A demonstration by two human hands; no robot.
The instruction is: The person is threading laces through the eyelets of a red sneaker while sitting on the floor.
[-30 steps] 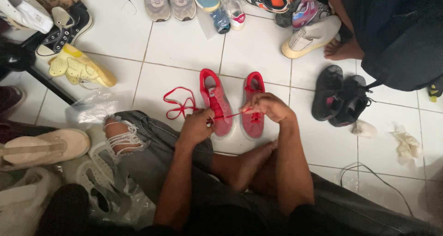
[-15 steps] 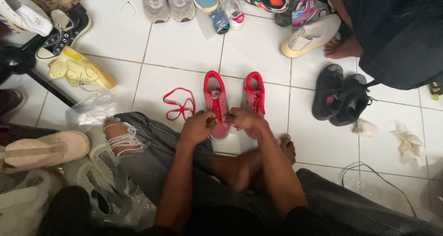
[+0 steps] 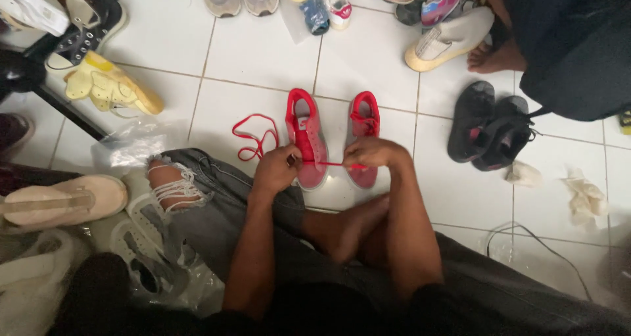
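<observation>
Two red sneakers stand side by side on the white tiled floor, the left red sneaker (image 3: 305, 133) and the right red sneaker (image 3: 364, 119). My left hand (image 3: 277, 169) rests on the near end of the left sneaker and pinches a red shoelace (image 3: 328, 164). My right hand (image 3: 372, 153) holds the other end of that lace, stretched taut over the right sneaker. A loose loop of red lace (image 3: 253, 135) lies on the floor left of the shoes.
Many shoes ring the spot: a yellow pair (image 3: 108, 89), black sneakers (image 3: 490, 127), a cream shoe (image 3: 447, 40), a beige shoe (image 3: 62, 199). Another person's bare foot (image 3: 496, 56) and dark clothing sit at the upper right. Crumpled tissues (image 3: 582, 198) and a cable (image 3: 532, 240) lie right.
My right hand moved out to the right from the left sneaker, drawing the red lace taut between both hands. My left hand stayed on the left sneaker.
</observation>
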